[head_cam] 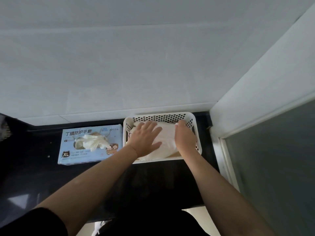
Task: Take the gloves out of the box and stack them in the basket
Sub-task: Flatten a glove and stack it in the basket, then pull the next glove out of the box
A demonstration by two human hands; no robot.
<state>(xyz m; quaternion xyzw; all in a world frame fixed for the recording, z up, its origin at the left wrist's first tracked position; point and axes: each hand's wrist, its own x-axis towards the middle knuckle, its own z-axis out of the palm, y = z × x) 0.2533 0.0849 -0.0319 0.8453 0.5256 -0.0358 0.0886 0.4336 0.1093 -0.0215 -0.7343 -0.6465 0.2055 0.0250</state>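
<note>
A white tiled wall point(136, 65) fills the upper field, meeting a second white wall point(255, 86) at the right corner; below that, a frosted glass panel point(281, 159) stands in a pale frame. A dark glossy surface point(34, 176) runs along the foot of the walls and carries the task's things.

Two bare forearms reach forward from the lower edge, the left one emerging from a black sleeve point(34, 223).

A white perforated plastic basket point(163, 116) sits on the surface at the right, near the corner, its rear wall close to the tiled wall. Inside it lies a stack of cream-white gloves point(167, 140), covering most of the basket floor.

A light blue glove box point(81, 157), marked XL and printed with Chinese characters, lies flat on the surface just left of the basket, the two nearly touching. One cream glove point(92, 142) protrudes from the box's top opening, crumpled and draped toward the right.

The left hand point(144, 138) rests palm-down on the left part of the stack, its fingers point(150, 127) straight, spread and released, pressing the gloves flat. The right hand point(185, 137) lies at the right side of the stack beside the basket's right wall; its fingers point(181, 124) curl downward at the far edge of the top glove and appear to pinch it, though the contact itself is partly hidden.
</note>
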